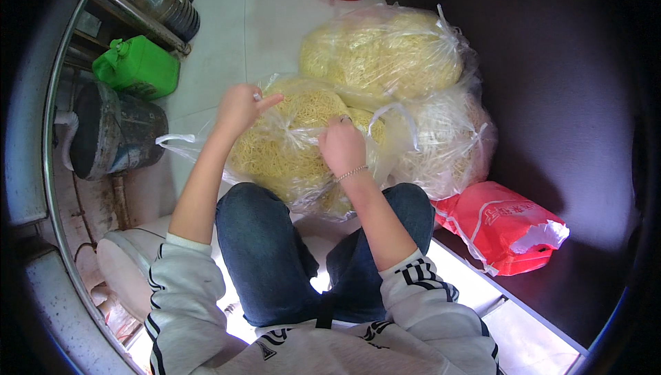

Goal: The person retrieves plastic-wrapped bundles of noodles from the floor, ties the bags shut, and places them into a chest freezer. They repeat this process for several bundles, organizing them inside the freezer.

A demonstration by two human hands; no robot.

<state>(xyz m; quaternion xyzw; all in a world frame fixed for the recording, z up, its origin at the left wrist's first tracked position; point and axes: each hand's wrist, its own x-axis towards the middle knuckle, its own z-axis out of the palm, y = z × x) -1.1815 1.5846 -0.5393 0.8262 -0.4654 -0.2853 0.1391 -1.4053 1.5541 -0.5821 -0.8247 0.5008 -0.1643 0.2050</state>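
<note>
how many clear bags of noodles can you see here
3. One under both hands, one behind it toward the red bucket, one right of the hands by the red bag. More may be hidden beneath.

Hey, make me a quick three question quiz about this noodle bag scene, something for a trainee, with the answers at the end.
1. True or false: both hands are on the nearest noodle bag.
2. What colour is the jug on the floor to the person's left?
3. The red bag lies: A) left of the knees, B) right of the knees, C) on top of the noodles.

Key
1. True: the left hand and the right hand both grip its clear plastic.
2. Green.
3. B.
</note>
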